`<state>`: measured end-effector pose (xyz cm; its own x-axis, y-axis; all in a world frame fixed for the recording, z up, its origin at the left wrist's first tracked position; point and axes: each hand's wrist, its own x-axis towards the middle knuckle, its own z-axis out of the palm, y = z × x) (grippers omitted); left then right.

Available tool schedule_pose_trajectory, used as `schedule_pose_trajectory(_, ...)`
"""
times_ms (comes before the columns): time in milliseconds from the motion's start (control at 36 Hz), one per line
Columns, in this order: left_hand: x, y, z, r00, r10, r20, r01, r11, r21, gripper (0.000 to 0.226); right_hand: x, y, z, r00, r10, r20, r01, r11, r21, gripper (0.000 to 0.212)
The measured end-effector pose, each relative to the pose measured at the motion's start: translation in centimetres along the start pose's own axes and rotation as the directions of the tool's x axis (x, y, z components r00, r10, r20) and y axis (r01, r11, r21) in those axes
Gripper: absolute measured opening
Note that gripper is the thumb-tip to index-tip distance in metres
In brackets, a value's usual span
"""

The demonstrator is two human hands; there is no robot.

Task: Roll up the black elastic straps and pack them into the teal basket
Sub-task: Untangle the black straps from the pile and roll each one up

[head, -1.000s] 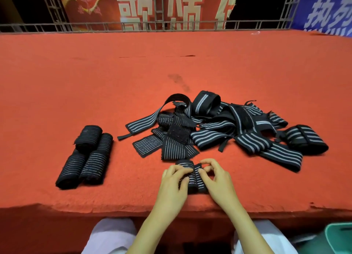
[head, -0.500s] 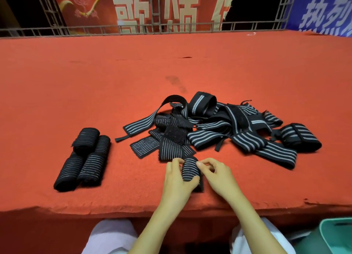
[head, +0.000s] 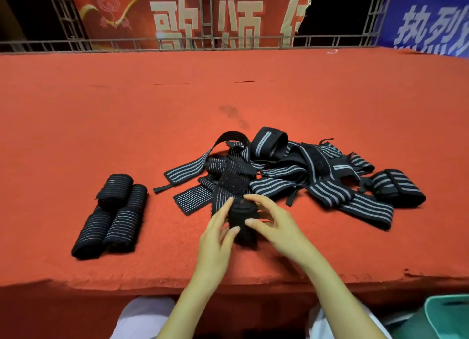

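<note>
Both the left hand (head: 215, 239) and the right hand (head: 276, 227) were clamped on the rolled strap (head: 243, 219), fingers curled round it from either side, near the front edge of the desk (head: 152, 110). Half a second earlier its striped side faced the camera. Now it stood on end, long axis pretty much upright, top end showing. Loose straps (head: 291, 176) sat just behind it, finished rolls (head: 114, 216) off to the left, and the teal basket (head: 449, 318) down at lower right.

Ribbed matt elastic straps (head: 291, 178) – rough red felt-like table covering (head: 127, 125), frayed edge.
</note>
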<state>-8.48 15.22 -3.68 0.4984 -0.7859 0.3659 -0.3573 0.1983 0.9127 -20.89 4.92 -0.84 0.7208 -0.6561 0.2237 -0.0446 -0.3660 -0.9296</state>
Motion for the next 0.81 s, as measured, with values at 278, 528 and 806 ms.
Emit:
schedule_pose_trajectory(278, -0.2, -2.0, -2.0, 0.979, 0.198, 0.048, -0.204, 0.937, 0.285, 0.048, -1.3, 2.2, 2.7, 0.992, -0.118, -0.032, 0.113, 0.985, -0.129, 0.054)
schedule_pose_trajectory(528, 0.4, -1.9, -2.7, 0.983, 0.104, 0.149, -0.142, 0.951, 0.274, 0.056, -1.3, 2.2, 3.2, 0.994, -0.109, -0.022, 0.102, 0.973, -0.206, 0.067)
schedule_pose_trajectory(806, 0.6, -0.6, -7.7, 0.986, -0.124, -0.111, 0.125, 0.992, -0.004, 0.027, 3.0, -1.7, 7.7, 0.992, 0.107, 0.071, -0.118, 0.976, 0.181, 0.049)
